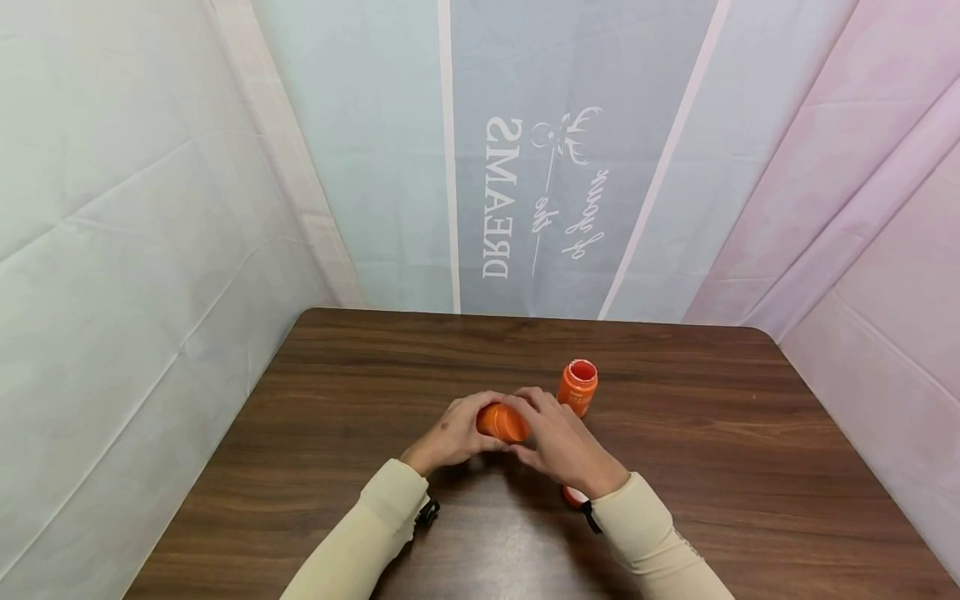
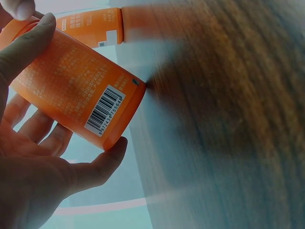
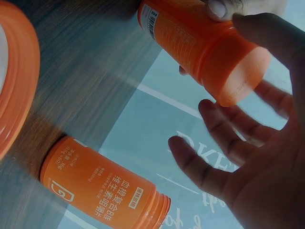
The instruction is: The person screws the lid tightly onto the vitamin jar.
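My left hand [image 1: 452, 435] grips an orange bottle [image 2: 78, 86] with a barcode label, held tilted above the table. Its cap [image 3: 240, 71] is on and faces my right hand [image 1: 564, 440]. The right thumb and fingers curve around that cap, the thumb touching its rim in the right wrist view. Just beyond the right hand stands a second orange bottle [image 1: 577, 390], upright and uncapped, its mouth facing up. A loose orange cap [image 1: 575, 497] with a white inside lies on the table, partly hidden under the right wrist; it looms large at the left edge of the right wrist view.
The dark wood-grain table [image 1: 360, 375] has rounded far corners. Pale fabric curtains [image 1: 390, 150] surround it at the back and on both sides, with lettering on the back one. A dark strap [image 1: 427, 510] sits on each wrist.
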A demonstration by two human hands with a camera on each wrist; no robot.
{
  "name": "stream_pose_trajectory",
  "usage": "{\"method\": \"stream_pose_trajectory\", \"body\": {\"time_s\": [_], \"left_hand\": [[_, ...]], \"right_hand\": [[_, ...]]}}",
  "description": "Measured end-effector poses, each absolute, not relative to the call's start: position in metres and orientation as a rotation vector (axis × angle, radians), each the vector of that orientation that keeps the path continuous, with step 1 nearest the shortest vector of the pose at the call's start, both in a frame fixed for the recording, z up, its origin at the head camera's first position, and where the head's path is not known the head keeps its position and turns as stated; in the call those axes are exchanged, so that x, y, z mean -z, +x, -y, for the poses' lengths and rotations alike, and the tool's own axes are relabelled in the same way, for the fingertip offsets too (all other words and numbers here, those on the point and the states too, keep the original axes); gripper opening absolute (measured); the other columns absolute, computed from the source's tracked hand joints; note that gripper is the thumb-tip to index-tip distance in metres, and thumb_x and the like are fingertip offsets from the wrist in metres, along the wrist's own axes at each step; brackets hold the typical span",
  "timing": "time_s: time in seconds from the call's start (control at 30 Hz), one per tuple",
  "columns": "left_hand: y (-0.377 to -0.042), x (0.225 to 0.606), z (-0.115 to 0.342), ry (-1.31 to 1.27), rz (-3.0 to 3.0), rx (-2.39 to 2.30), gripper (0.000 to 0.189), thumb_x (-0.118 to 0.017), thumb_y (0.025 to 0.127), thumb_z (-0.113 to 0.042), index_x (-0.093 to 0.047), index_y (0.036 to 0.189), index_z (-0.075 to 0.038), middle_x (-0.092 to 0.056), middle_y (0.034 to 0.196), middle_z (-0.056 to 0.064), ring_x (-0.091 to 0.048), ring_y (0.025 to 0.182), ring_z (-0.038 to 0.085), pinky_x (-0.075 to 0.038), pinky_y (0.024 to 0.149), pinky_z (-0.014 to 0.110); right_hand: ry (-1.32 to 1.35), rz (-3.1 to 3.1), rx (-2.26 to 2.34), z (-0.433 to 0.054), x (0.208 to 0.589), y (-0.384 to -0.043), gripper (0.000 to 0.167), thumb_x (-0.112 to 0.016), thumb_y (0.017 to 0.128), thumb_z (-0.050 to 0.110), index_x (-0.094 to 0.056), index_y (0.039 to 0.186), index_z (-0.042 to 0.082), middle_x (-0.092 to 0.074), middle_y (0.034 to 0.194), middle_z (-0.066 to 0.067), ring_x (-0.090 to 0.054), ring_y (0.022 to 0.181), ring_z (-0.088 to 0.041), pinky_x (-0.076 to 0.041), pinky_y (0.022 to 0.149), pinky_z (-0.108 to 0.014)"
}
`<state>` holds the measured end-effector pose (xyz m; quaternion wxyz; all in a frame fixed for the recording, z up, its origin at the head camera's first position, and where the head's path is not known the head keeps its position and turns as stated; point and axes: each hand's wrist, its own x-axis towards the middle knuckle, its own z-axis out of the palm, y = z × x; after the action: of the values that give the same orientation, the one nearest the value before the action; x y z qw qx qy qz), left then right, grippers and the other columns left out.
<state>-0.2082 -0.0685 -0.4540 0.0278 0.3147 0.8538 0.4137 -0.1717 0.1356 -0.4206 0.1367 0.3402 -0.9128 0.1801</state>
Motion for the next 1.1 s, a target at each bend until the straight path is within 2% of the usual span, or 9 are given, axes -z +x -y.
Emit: {"method": "stream_pose_trajectory", "body": {"time_s": [0.2,0.5,0.67,0.8,0.87,1.1], "left_hand": [[-0.2084,0.452,0.0679,0.97,-2.631,-1.298,0.059,-0.089,0.076,-0.016,-0.061,0.128,-0.009,-0.066,0.12,0.004,-0.062,0.102,0.018,-0.052,0.088,0.034],[-0.2097,0.4504,0.0687,0.952,-2.611,-1.288,0.057,-0.086,0.08,-0.013,-0.059,0.131,-0.008,-0.064,0.123,0.006,-0.061,0.102,0.019,-0.052,0.088,0.033],[-0.2102,0.4496,0.0684,0.965,-2.608,-1.288,0.057,-0.086,0.079,-0.009,-0.059,0.13,-0.006,-0.064,0.122,0.007,-0.061,0.102,0.02,-0.052,0.087,0.034],[-0.2107,0.4502,0.068,0.981,-2.621,-1.297,0.057,-0.088,0.077,-0.011,-0.06,0.127,-0.007,-0.065,0.121,0.005,-0.062,0.103,0.019,-0.052,0.088,0.034],[-0.2108,0.4502,0.0677,0.982,-2.626,-1.302,0.058,-0.089,0.076,-0.013,-0.061,0.127,-0.008,-0.066,0.12,0.004,-0.063,0.103,0.018,-0.052,0.088,0.034],[-0.2107,0.449,0.0678,0.973,-2.616,-1.305,0.057,-0.089,0.076,-0.013,-0.061,0.126,-0.008,-0.066,0.118,0.004,-0.062,0.102,0.017,-0.051,0.088,0.034]], "right_hand": [[1.035,2.575,-0.527,-0.1355,0.4202,-0.1737,0.063,-0.09,0.071,0.011,-0.06,0.126,0.008,-0.058,0.115,-0.008,-0.059,0.095,-0.023,-0.054,0.073,-0.04],[0.947,2.67,-0.666,-0.1332,0.4193,-0.1733,0.054,-0.084,0.081,0.018,-0.057,0.125,0.001,-0.056,0.111,-0.009,-0.059,0.082,-0.017,-0.055,0.071,-0.029],[0.953,2.67,-0.623,-0.1345,0.4189,-0.1736,0.063,-0.088,0.078,0.022,-0.056,0.129,0.004,-0.056,0.116,-0.01,-0.061,0.086,-0.02,-0.055,0.073,-0.034],[1.04,2.602,-0.555,-0.1361,0.4187,-0.1747,0.068,-0.091,0.072,0.013,-0.058,0.131,0.007,-0.056,0.12,-0.011,-0.061,0.096,-0.025,-0.054,0.078,-0.043],[1.073,2.579,-0.561,-0.1366,0.4186,-0.1751,0.068,-0.09,0.07,0.007,-0.058,0.13,0.007,-0.056,0.119,-0.011,-0.06,0.096,-0.025,-0.054,0.078,-0.044],[1.04,2.585,-0.61,-0.1351,0.4196,-0.1757,0.056,-0.087,0.077,0.013,-0.059,0.125,0.005,-0.056,0.114,-0.009,-0.061,0.087,-0.02,-0.055,0.074,-0.035]]}}
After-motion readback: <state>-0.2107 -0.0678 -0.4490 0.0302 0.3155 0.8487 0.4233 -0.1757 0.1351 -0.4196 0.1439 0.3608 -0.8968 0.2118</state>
